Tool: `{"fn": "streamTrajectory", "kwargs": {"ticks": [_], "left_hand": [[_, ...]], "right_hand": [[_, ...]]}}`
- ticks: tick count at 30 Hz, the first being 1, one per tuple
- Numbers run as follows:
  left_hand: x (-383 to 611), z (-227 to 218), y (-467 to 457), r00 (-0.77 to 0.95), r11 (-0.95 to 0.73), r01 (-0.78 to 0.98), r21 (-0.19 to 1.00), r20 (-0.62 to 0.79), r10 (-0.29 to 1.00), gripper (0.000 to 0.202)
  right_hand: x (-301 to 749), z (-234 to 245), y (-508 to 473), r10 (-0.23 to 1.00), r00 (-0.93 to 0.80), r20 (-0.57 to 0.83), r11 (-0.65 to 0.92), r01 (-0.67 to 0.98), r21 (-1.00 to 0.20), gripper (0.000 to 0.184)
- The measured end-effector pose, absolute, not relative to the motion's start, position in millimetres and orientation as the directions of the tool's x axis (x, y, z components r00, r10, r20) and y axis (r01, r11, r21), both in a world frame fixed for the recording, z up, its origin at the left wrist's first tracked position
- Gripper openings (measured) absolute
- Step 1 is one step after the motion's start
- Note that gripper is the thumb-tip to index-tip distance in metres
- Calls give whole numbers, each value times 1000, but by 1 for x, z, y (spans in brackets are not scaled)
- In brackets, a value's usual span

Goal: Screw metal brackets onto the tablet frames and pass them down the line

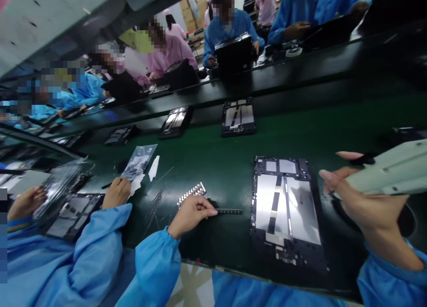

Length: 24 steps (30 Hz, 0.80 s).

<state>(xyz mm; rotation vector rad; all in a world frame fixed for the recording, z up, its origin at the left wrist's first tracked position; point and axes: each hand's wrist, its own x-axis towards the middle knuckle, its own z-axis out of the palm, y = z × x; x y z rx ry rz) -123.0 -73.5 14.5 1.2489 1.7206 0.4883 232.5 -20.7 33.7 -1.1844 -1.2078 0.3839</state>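
Observation:
My left hand (195, 213) is closed, pinching the end of a narrow dark strip (230, 211) with a row of small parts along it. Just behind it lies a short strip of small light pieces (192, 193) on the green bench. My right hand (373, 205) is wrapped round a pale green hand-held tool (393, 169) whose exact kind I cannot make out. Between my hands an opened tablet-like device (302, 207) lies flat, its silver plates and black frame showing. The strip's free end is apart from the device's left edge.
A co-worker's hands (116, 193) at left work near another opened device (71, 216), a clear plastic bag (139, 160) and white scraps (154, 168). More opened devices (238, 117) lie farther back on the green surface (203, 153). Several people sit across the line.

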Motion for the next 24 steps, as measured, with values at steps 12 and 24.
{"fn": "streamTrajectory", "kwargs": {"ticks": [12,24], "left_hand": [[-127,10,-93,16,-26,853,521,23,1000,23],[0,-19,-66,38,-296,619,727,350,936,10]], "right_hand": [[225,31,-31,924,136,356,345,102,-933,54],[280,49,1,892,284,353,385,-64,-921,34]]}}
